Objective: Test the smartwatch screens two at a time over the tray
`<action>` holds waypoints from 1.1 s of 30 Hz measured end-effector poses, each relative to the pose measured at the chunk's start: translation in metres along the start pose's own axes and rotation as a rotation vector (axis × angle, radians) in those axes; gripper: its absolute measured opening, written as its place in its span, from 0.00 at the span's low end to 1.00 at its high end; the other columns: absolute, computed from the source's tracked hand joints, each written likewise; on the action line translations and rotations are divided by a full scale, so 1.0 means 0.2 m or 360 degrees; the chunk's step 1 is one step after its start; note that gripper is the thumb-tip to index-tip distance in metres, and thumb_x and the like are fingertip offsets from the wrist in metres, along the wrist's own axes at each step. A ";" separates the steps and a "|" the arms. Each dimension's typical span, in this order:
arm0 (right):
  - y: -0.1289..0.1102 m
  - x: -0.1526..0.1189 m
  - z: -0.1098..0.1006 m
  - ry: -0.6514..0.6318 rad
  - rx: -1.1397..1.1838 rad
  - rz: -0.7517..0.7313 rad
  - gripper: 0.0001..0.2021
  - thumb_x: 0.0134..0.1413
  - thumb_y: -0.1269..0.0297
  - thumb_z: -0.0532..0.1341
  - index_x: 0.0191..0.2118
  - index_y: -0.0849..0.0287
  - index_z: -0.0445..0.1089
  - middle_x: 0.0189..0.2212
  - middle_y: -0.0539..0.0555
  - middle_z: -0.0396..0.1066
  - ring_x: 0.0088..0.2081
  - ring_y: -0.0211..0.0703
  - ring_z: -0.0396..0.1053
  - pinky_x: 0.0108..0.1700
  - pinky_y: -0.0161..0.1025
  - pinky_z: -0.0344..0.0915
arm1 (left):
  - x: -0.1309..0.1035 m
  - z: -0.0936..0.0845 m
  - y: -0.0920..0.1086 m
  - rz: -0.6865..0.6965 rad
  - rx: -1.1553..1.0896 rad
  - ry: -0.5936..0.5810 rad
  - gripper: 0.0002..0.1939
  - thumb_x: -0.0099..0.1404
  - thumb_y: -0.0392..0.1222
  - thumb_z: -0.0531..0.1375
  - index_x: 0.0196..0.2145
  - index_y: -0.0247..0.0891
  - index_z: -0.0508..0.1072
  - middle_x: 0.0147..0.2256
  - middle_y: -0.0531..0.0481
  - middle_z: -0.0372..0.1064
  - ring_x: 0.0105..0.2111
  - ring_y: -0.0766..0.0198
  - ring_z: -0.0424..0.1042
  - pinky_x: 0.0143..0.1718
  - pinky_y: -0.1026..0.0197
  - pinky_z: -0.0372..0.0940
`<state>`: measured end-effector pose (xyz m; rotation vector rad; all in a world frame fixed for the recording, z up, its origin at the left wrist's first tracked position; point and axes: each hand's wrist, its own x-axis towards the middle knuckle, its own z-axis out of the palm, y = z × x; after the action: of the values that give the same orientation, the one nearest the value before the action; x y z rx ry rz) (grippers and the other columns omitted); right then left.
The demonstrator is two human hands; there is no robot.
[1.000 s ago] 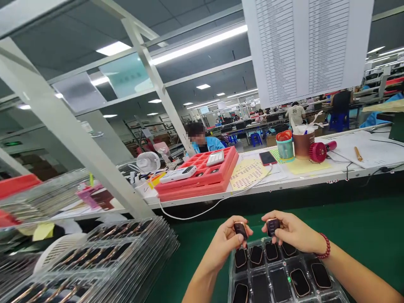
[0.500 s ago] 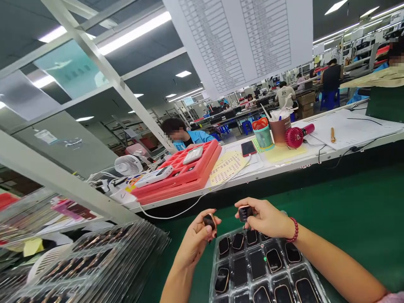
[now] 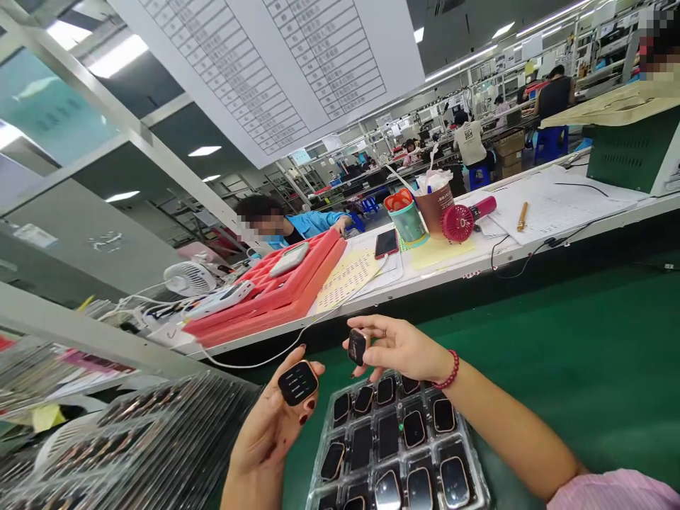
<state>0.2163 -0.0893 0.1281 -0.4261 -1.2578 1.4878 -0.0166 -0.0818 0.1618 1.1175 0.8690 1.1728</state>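
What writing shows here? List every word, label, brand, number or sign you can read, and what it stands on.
No text can be read with certainty.
Hanging sheet: ruled rows of print, too blurred.
Watch in left hand: short lit lines, too small.
Second watch in right hand: faint marks, blurred.
Brown cup: pale characters, too small.
Distant person's shirt: dark print, too small.
Teal sheet: blurred characters.

We face a long, brightly lit workshop hall.
Rectangular white lights [image 3: 120, 55] shine in the dark grey ceiling [image 3: 467, 32]; a white metal post [image 3: 141, 138] stands to our left, a green tabletop [image 3: 584, 326] lies below a long white shelf [image 3: 435, 275], and blue plastic stools [image 3: 551, 144] stand beyond.
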 end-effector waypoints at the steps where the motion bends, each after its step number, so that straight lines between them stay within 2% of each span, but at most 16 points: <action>1: -0.01 -0.01 -0.01 0.0010 0.0021 -0.0020 0.30 0.55 0.66 0.69 0.64 0.58 0.64 0.52 0.58 0.70 0.35 0.35 0.77 0.30 0.29 0.73 | -0.01 0.03 0.00 0.0008 -0.0002 -0.0026 0.36 0.42 0.51 0.78 0.50 0.44 0.78 0.36 0.49 0.77 0.23 0.73 0.66 0.24 0.71 0.66; 5: -0.06 -0.04 0.00 0.0079 -0.0020 -0.0108 0.28 0.49 0.60 0.73 0.56 0.60 0.69 0.47 0.57 0.74 0.28 0.30 0.70 0.28 0.30 0.70 | 0.00 0.09 -0.01 0.0049 0.0082 -0.0163 0.37 0.41 0.53 0.78 0.50 0.43 0.78 0.34 0.50 0.74 0.22 0.73 0.64 0.22 0.69 0.64; 9: -0.09 -0.06 0.03 0.0214 -0.0292 -0.0345 0.23 0.51 0.63 0.70 0.53 0.61 0.72 0.44 0.56 0.76 0.19 0.23 0.55 0.20 0.27 0.56 | 0.05 0.07 -0.02 0.0019 0.0202 -0.0303 0.37 0.42 0.54 0.77 0.51 0.44 0.77 0.35 0.49 0.74 0.20 0.71 0.63 0.19 0.67 0.62; 11: -0.11 -0.07 0.05 0.0253 -0.0403 -0.0407 0.23 0.52 0.64 0.69 0.54 0.61 0.72 0.44 0.56 0.76 0.18 0.23 0.52 0.19 0.28 0.50 | 0.07 0.05 -0.03 0.0012 0.0228 -0.0327 0.38 0.41 0.54 0.77 0.50 0.44 0.77 0.35 0.48 0.74 0.19 0.71 0.63 0.19 0.67 0.61; 17: -0.14 -0.09 0.07 0.0284 -0.0567 -0.0468 0.22 0.52 0.62 0.68 0.53 0.61 0.73 0.42 0.54 0.77 0.18 0.25 0.51 0.21 0.30 0.52 | 0.07 0.05 -0.05 0.0007 0.0239 -0.0224 0.38 0.38 0.55 0.77 0.48 0.42 0.77 0.35 0.47 0.75 0.22 0.69 0.65 0.19 0.68 0.60; 22: -0.15 -0.09 0.07 0.0302 -0.0658 -0.0524 0.21 0.53 0.63 0.66 0.53 0.61 0.73 0.41 0.53 0.77 0.19 0.27 0.52 0.22 0.31 0.54 | 0.08 0.07 -0.04 -0.0008 0.0274 -0.0260 0.35 0.40 0.55 0.77 0.46 0.43 0.77 0.34 0.49 0.75 0.18 0.72 0.62 0.18 0.68 0.59; 26: -0.16 -0.10 0.07 0.0326 -0.0786 -0.0519 0.21 0.52 0.64 0.66 0.53 0.58 0.74 0.42 0.53 0.77 0.23 0.31 0.58 0.25 0.32 0.58 | 0.07 0.11 -0.05 -0.0036 0.0266 -0.0232 0.35 0.37 0.54 0.78 0.44 0.42 0.77 0.34 0.49 0.75 0.20 0.69 0.65 0.18 0.69 0.58; 33: -0.15 -0.10 0.07 0.0340 -0.0947 -0.0530 0.21 0.53 0.65 0.66 0.55 0.57 0.73 0.43 0.55 0.77 0.26 0.36 0.65 0.30 0.36 0.66 | 0.01 0.19 -0.06 0.0064 0.0202 -0.0126 0.35 0.39 0.56 0.78 0.43 0.41 0.77 0.33 0.50 0.75 0.21 0.72 0.61 0.19 0.71 0.54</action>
<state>0.2257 -0.1174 0.1521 -0.7042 -1.5014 0.7507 0.0228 -0.0881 0.1597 1.2816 0.8723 1.1109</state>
